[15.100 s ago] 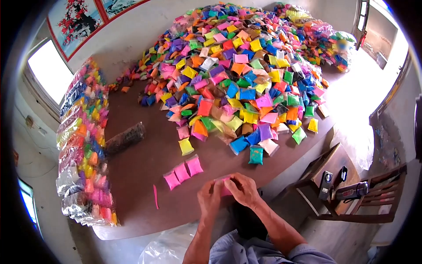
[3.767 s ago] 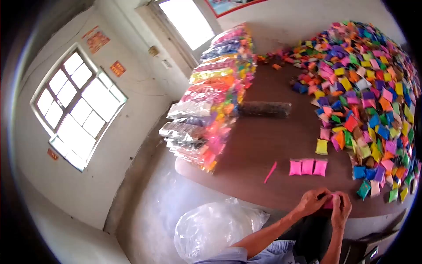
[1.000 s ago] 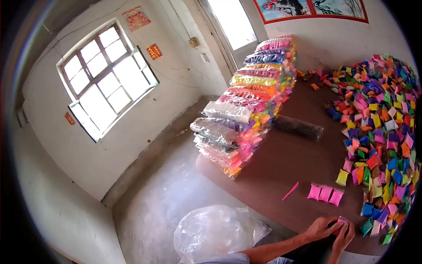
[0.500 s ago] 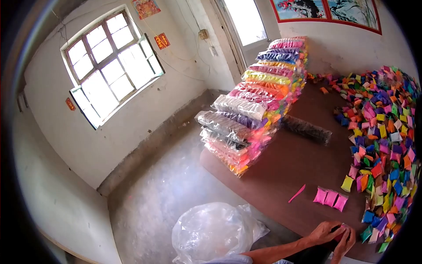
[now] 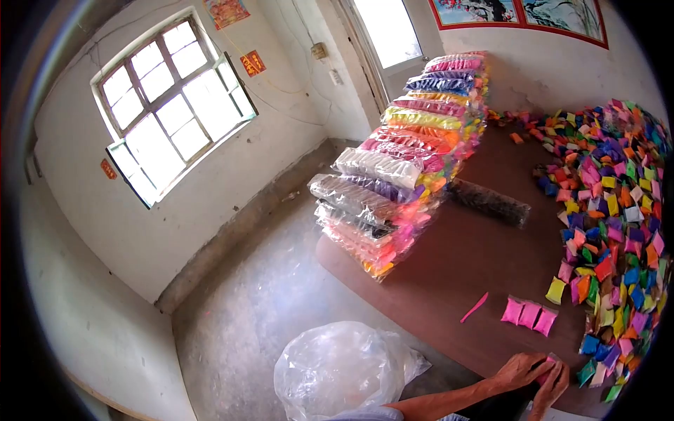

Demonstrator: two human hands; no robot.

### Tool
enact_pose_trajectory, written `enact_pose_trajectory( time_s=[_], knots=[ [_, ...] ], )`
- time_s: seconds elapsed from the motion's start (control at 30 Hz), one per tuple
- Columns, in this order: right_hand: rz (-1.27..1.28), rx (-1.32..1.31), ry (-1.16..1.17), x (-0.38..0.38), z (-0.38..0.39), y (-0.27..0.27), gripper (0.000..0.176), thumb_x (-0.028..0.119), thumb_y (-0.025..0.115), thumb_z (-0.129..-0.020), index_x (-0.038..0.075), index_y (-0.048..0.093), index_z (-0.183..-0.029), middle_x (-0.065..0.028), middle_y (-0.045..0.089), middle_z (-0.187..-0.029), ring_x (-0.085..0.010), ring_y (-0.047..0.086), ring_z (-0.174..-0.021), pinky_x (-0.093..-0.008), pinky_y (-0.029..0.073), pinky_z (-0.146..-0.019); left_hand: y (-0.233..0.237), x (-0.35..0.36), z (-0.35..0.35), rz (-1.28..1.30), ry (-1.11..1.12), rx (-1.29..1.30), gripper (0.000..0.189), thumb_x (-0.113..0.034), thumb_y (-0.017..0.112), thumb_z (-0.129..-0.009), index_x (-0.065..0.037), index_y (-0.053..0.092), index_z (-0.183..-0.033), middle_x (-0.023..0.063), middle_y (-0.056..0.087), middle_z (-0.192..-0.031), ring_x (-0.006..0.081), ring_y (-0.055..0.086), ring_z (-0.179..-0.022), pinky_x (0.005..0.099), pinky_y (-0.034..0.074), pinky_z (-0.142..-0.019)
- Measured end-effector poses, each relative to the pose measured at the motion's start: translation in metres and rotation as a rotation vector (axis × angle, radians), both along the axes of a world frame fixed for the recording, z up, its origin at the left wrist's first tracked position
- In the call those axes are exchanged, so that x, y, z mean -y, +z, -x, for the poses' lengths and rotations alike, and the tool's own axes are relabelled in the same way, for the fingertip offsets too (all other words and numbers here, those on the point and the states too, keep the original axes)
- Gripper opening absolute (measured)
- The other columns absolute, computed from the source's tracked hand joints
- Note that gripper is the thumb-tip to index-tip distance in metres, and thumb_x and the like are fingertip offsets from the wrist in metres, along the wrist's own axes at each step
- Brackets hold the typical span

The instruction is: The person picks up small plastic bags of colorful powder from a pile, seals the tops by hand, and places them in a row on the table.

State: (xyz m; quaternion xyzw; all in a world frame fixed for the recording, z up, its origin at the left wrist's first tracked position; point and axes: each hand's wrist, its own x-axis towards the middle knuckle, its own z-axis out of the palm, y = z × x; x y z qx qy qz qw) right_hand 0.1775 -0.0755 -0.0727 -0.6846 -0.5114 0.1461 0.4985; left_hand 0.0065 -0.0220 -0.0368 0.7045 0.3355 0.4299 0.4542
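Both hands meet at the near edge of the brown table (image 5: 463, 259). My left hand (image 5: 514, 370) and my right hand (image 5: 552, 384) are closed together on a small pink packet (image 5: 547, 366), which is mostly hidden between the fingers. Three pink packets (image 5: 528, 314) lie in a row on the table just beyond the hands. A thin pink strip (image 5: 474, 307) lies to their left. A big heap of small coloured packets (image 5: 611, 210) covers the right side of the table.
A tall stack of clear bags filled with coloured packets (image 5: 404, 154) stands along the table's left edge. A dark long bag (image 5: 489, 202) lies mid-table. A large clear plastic bag (image 5: 340, 368) sits on the concrete floor by my left arm. A window (image 5: 168, 105) is in the left wall.
Over the last second the view has shifted slightly, so the hands sit lower and further right in frame. Both hands stay closed on the pink packet. Nothing on the table has moved.
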Motion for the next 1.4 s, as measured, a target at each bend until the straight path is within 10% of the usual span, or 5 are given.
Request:
enact_pose_trajectory(
  time_s=[1.4],
  knots=[
    [-0.087, -0.190, 0.102, 0.000, 0.011, 0.021, 0.032, 0.028, 0.055, -0.110, -0.002, 0.066, -0.113, -0.0160, 0.069, -0.102, -0.0248, 0.062, -0.094, -0.0389, 0.051, -0.088, -0.004, 0.000, -0.001, -0.024, 0.015, -0.084, 0.034, -0.032, 0.062, -0.104, 0.002, 0.065, -0.108, 0.0239, 0.068, -0.087, 0.0444, 0.067, -0.082, 0.0484, 0.052, -0.069]
  ],
)
